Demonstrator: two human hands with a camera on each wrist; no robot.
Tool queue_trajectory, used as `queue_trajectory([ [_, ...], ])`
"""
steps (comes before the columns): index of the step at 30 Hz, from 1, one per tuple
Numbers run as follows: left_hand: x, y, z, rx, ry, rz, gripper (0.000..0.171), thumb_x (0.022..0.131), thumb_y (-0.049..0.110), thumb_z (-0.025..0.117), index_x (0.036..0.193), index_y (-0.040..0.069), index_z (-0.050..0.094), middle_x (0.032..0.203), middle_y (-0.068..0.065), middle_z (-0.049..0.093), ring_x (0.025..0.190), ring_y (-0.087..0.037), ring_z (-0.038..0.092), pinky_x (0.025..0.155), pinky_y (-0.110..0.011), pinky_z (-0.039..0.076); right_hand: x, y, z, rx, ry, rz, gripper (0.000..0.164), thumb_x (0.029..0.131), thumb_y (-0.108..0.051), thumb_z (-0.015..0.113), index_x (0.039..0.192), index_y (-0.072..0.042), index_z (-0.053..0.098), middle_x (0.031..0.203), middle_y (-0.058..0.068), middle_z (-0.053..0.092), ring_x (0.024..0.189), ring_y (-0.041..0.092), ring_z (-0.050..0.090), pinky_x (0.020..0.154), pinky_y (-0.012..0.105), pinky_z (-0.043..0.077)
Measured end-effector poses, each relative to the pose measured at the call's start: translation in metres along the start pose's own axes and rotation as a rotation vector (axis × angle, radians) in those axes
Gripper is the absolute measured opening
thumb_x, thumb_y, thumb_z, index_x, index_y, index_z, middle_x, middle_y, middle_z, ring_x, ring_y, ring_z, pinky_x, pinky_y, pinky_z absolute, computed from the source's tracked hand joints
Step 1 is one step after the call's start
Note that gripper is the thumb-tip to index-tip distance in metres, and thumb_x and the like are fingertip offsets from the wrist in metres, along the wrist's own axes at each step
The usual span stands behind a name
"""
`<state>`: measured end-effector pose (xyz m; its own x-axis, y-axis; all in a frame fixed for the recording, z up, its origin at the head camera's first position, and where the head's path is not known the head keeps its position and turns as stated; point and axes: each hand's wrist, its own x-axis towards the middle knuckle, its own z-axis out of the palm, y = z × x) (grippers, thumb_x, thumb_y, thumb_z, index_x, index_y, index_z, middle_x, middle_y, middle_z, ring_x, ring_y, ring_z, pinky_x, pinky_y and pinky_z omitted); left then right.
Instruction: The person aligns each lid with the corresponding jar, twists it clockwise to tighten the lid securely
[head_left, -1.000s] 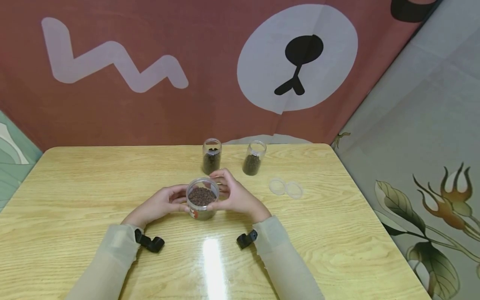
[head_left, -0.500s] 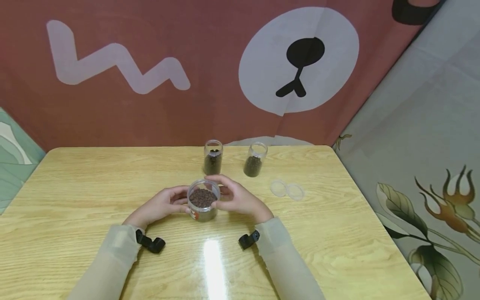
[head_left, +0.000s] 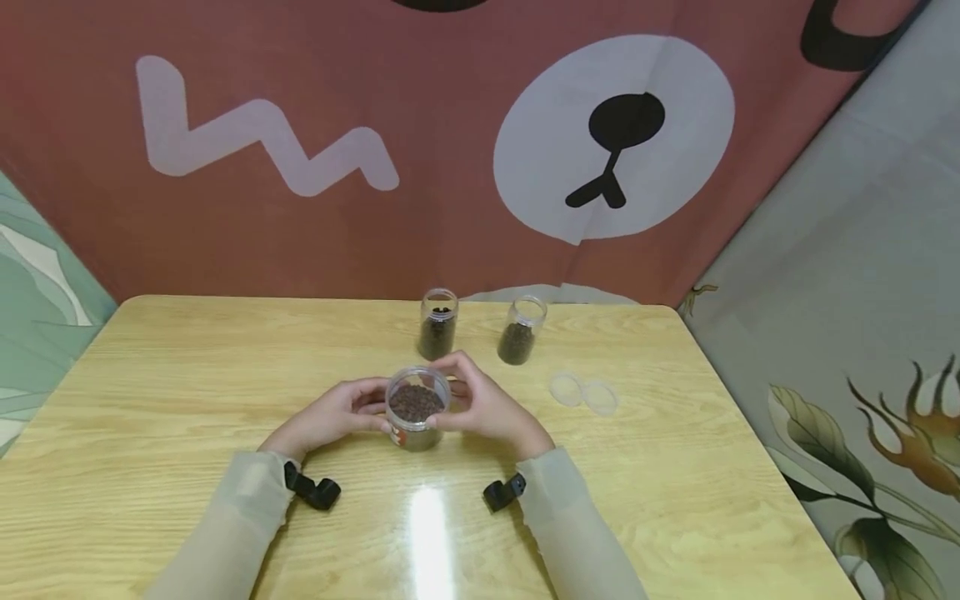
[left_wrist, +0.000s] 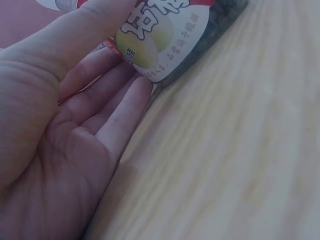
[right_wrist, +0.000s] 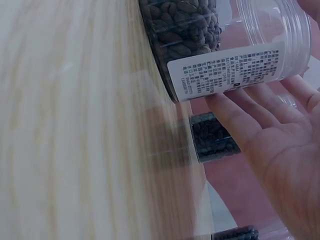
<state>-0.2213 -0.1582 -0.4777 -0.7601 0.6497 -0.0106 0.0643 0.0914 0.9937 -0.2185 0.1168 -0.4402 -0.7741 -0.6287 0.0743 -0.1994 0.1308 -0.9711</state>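
Note:
A wide clear plastic jar (head_left: 420,439), lidless and part filled with brown beans (head_left: 416,403), stands upright on the table between both hands. My left hand (head_left: 333,414) holds its left side, thumb toward the front and fingers behind. On the opposite side my right hand (head_left: 491,408) grips the jar, its thumb at the front wall and index finger near the back rim. The left wrist view shows a red and white label (left_wrist: 175,42) with fruit pictured on it. A white printed label (right_wrist: 225,70) faces the right wrist camera, below the dark beans (right_wrist: 182,25).
Behind the hands stand two narrower clear jars, one with dark contents (head_left: 437,335) and one with brownish contents (head_left: 517,342), both lidless. Two thin clear discs (head_left: 566,389) lie side by side to the right. The wooden table (head_left: 187,375) ends at a brown fabric backdrop.
The head view has shifted, so everything sits slightly lower and to the right. The right hand's fingers have moved a little along the jar's rim. Both hands stay around the jar.

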Motion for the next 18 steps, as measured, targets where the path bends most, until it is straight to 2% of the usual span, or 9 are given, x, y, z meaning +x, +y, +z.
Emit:
queue_trajectory([
  [4, 0.0028, -0.0018, 0.0025, -0.007, -0.010, -0.007, 0.076, 0.092, 0.016, 0.077, 0.151, -0.009, 0.037, 0.153, -0.028, 0.041, 0.137, -0.042, 0.046, 0.105, -0.026, 0.048, -0.0036, 0.0009, -0.0008, -0.015, 0.031, 0.048, 0.068, 0.085, 0.002, 0.079, 0.139, -0.006, 0.038, 0.144, 0.018, 0.049, 0.133, 0.036, 0.052, 0.107, 0.039, 0.049],
  [10, 0.0033, -0.0033, 0.0025, -0.010, -0.008, 0.000, 0.077, 0.091, 0.015, 0.077, 0.151, -0.010, 0.037, 0.153, -0.030, 0.040, 0.137, -0.045, 0.045, 0.104, -0.026, 0.049, -0.0048, 0.0036, -0.0035, 0.003, 0.017, 0.029, 0.070, 0.086, -0.003, 0.080, 0.142, -0.008, 0.038, 0.143, 0.017, 0.050, 0.134, 0.034, 0.052, 0.111, 0.042, 0.046],
  [14, 0.0015, -0.0015, 0.0028, -0.016, -0.003, -0.009, 0.079, 0.090, 0.017, 0.078, 0.151, -0.011, 0.036, 0.153, -0.030, 0.039, 0.138, -0.045, 0.044, 0.105, -0.026, 0.048, -0.0054, 0.0068, -0.0060, 0.055, -0.030, -0.019, 0.070, 0.092, 0.000, 0.071, 0.151, -0.008, 0.034, 0.146, 0.021, 0.048, 0.136, 0.037, 0.049, 0.114, 0.044, 0.042],
  [18, -0.0008, 0.0002, 0.0019, -0.018, 0.007, -0.017, 0.079, 0.090, 0.017, 0.078, 0.151, -0.011, 0.036, 0.153, -0.030, 0.040, 0.137, -0.045, 0.044, 0.105, -0.025, 0.048, -0.0029, 0.0080, -0.0068, 0.092, -0.082, -0.079, 0.070, 0.092, 0.008, 0.061, 0.155, -0.004, 0.032, 0.151, 0.024, 0.043, 0.138, 0.042, 0.046, 0.113, 0.045, 0.043],
])
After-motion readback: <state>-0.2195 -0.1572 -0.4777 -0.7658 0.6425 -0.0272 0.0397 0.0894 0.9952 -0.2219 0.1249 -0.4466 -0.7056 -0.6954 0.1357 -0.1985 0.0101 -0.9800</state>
